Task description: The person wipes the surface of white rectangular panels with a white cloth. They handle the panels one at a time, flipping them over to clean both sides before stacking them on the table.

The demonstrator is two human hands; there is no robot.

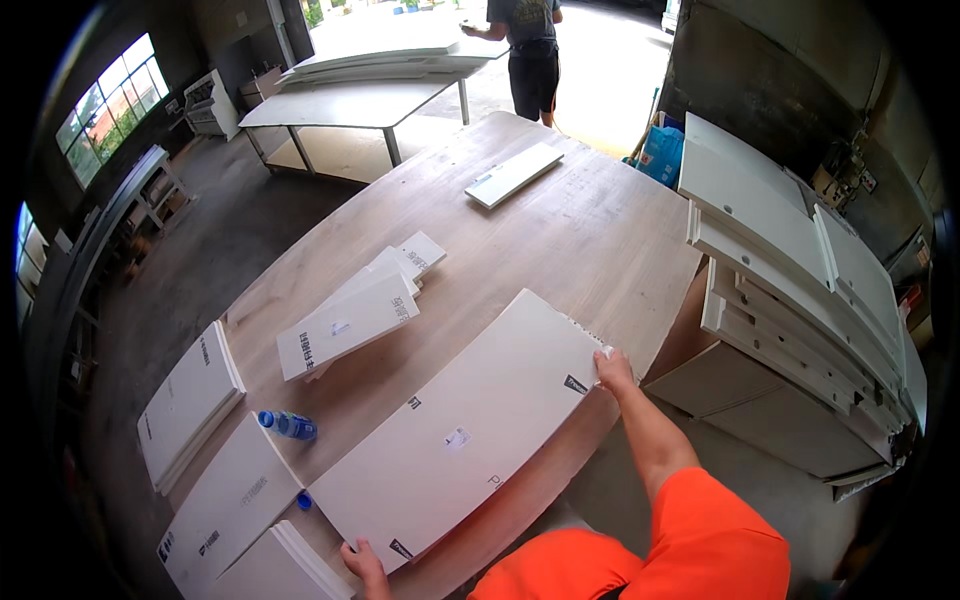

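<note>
Head view: big white panel [455,435] lies flat on the wooden table [580,240], running diagonally from lower left to upper right, near the table's front edge. Right hand [612,368] sits on the panel's far right corner, fingers curled over the edge, gripping it. Left hand [363,562] is at the panel's near left corner, fingers closed on that edge; only part of the hand shows, orange sleeve [690,540] below.

Blue plastic bottle [288,425] lies on its side just left of the panel, a blue cap [304,499] loose near it, close to the panel's left edge. Stack of smaller white boards [355,315] sits fanned out above the panel, apart from it. One narrow white board [514,174] lies alone toward the far end of the table. More white boards [205,470] overhang the table's left side.

Right of the table, a tall pile of white panels [790,270], well apart from the hands. Another person [528,50] stands at the far end by a second table [350,100] loaded with sheets.
</note>
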